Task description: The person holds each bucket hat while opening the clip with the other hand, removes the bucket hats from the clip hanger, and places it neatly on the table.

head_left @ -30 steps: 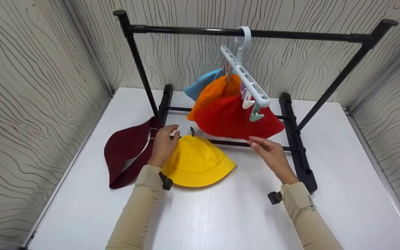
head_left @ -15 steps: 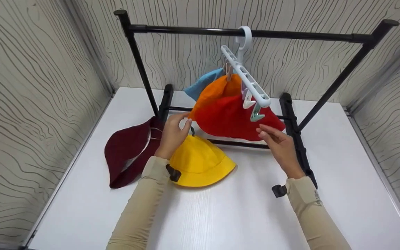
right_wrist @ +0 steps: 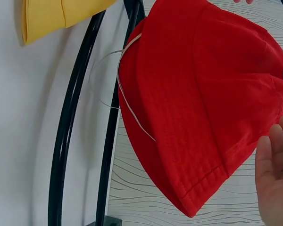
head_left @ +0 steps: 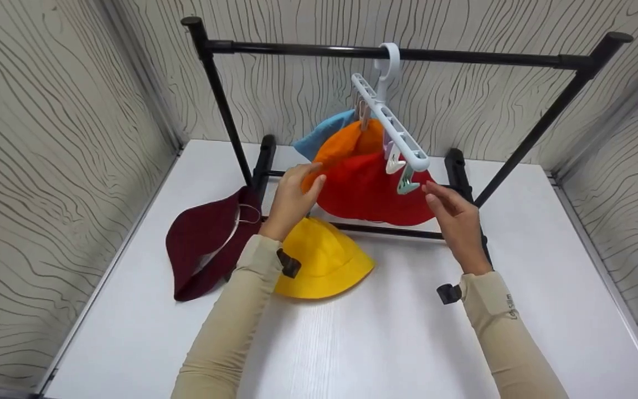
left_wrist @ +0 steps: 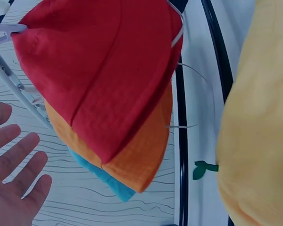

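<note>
Head view: white hanger point(head_left: 379, 103) up on black rack point(head_left: 297, 49), carrying blue hat point(head_left: 323, 133) towards far end, orange hat point(head_left: 341, 147) next, red hat point(head_left: 371, 188) towards near end! Red one: plain cloth, stitched brim, thin white cord point(right_wrist: 123, 96) dangling, pale clip point(left_wrist: 9, 28) biting crown. Left hand point(head_left: 294, 197) spread, gripping nothing; right hand point(head_left: 457, 221) flat-fingered, likewise, both flanking red hat, contact unclear. Below, yellow hat point(head_left: 327, 260) mid-table, maroon hat point(head_left: 202, 244) towards table's point(head_left: 352, 343) left edge.

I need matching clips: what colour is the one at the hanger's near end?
That clip is pale green, clearest in the head view.
</note>
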Demonstrator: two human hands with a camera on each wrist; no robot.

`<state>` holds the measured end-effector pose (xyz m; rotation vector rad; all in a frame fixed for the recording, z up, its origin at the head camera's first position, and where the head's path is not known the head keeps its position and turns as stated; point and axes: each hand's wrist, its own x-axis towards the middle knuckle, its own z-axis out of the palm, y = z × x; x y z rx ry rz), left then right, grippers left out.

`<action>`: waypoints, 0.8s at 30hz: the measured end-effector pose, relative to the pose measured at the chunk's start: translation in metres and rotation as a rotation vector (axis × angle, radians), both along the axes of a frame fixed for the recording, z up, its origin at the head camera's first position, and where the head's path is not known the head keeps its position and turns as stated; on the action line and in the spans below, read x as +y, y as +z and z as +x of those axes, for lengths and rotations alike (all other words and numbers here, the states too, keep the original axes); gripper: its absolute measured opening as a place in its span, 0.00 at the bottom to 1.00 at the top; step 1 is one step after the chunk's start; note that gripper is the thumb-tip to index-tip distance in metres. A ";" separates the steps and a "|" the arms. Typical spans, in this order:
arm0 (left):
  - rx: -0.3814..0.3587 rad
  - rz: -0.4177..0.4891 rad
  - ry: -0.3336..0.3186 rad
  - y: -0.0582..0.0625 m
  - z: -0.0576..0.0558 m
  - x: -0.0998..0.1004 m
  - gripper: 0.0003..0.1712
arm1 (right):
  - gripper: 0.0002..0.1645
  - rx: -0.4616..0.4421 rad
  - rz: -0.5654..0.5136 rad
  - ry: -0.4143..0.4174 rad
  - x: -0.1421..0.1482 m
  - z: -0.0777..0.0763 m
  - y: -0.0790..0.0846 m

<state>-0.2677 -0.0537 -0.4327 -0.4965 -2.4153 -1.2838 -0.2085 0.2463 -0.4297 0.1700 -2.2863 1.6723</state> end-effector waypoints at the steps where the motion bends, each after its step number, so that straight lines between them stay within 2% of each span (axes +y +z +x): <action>1: 0.003 0.000 -0.005 0.002 0.000 0.002 0.21 | 0.23 0.000 -0.006 -0.004 -0.001 0.001 0.003; 6: -0.004 -0.001 -0.036 0.015 -0.001 0.012 0.22 | 0.24 0.026 -0.022 -0.012 -0.006 0.002 0.016; 13: 0.008 -0.054 -0.060 0.032 -0.004 0.025 0.23 | 0.25 0.035 0.018 -0.035 0.000 -0.016 0.006; 18: 0.011 -0.092 -0.078 0.041 -0.005 0.032 0.23 | 0.28 -0.002 0.058 -0.031 0.000 -0.022 0.007; 24: 0.022 -0.097 -0.102 0.049 -0.007 0.040 0.24 | 0.29 -0.061 0.062 -0.019 -0.001 -0.028 0.015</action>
